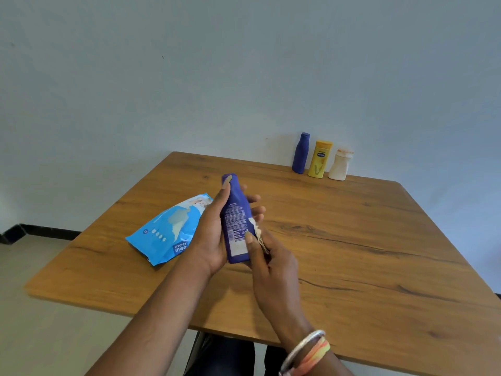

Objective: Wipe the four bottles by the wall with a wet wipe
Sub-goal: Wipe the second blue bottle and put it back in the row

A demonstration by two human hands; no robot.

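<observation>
Wiping is under way: the left hand [210,234] grips a dark blue lotion bottle [235,213] above the table [379,240], and the right hand [271,263] pinches the wet wipe [256,229] against it. A slim blue bottle [301,154], a yellow bottle [320,160] and a white bottle [340,165] stand by the wall, probably still to do.

held bottle [235,213]: deep blue, fine white print. wipe [257,232]: white. pack [168,232] at its 9 o'clock: sky blue, white lettering. at 1 o'clock: deep blue bottle [301,154], yellow bottle [320,160] with blue logo, cream bottle [340,165]. table [366,240]: brown, dark grain streaks.
</observation>
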